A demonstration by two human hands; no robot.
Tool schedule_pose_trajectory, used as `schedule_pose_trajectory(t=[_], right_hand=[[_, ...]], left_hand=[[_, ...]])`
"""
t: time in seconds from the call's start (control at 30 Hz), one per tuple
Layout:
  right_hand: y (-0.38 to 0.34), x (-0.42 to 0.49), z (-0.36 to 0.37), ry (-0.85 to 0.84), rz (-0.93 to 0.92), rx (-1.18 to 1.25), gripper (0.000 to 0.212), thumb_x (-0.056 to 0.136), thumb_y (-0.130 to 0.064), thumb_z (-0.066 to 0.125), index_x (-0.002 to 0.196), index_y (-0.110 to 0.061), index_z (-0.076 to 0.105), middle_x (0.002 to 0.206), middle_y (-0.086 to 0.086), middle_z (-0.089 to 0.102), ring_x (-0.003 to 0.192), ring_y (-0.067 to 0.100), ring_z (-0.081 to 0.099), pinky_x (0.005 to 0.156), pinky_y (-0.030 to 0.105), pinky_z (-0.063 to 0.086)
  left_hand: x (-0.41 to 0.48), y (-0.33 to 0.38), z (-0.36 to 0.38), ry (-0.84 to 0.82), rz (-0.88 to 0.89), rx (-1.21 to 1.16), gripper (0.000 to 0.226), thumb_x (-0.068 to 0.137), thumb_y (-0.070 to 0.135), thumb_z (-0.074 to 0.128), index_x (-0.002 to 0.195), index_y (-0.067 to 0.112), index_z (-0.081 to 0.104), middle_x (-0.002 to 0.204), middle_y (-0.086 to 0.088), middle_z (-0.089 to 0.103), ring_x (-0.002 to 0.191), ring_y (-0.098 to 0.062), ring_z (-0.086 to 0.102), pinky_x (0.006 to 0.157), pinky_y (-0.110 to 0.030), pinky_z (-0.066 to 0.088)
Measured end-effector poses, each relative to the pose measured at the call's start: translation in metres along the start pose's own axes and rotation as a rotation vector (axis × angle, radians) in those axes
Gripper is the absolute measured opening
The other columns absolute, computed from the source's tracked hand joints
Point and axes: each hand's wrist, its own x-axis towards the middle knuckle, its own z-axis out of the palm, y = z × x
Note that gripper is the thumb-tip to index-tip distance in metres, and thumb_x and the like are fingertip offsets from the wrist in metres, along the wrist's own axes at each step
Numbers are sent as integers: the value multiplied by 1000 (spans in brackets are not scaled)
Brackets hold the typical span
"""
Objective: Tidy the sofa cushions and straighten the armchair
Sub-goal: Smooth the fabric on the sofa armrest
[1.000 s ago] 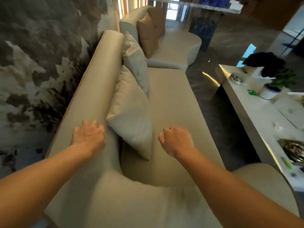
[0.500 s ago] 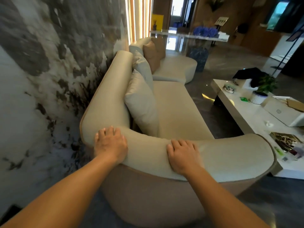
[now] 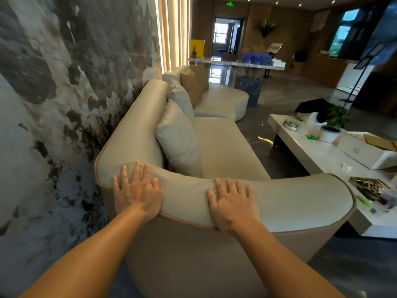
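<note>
A long beige sofa runs away from me along the marbled wall. Its near curved armrest lies under both my palms. My left hand rests flat on the armrest's left corner, fingers spread. My right hand lies flat near the armrest's middle, fingers apart. A pale grey cushion leans upright against the backrest, a second grey cushion behind it. Two tan cushions stand on the rounded beige seat at the far end.
A low white coffee table stands to the right with a potted plant, a white box, black cloth and small clutter. The marbled wall is close on the left. Glossy dark floor lies between sofa and table.
The view has pulled back and risen from over the seat to behind the armrest. Both hands moved from backrest and seat onto the armrest, then flattened with fingers spread.
</note>
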Motion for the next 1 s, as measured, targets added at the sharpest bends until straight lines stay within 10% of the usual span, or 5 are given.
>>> schedule_pose_trajectory(t=[1.0], right_hand=[[-157, 148, 14, 7, 97, 5, 65, 98, -51, 9, 157, -24, 8, 166, 10, 7, 151, 33, 2, 119, 56, 2]], left_hand=[[216, -101, 2, -51, 134, -14, 60, 99, 44, 14, 156, 28, 7, 165, 8, -3, 150, -20, -11, 120, -45, -10]])
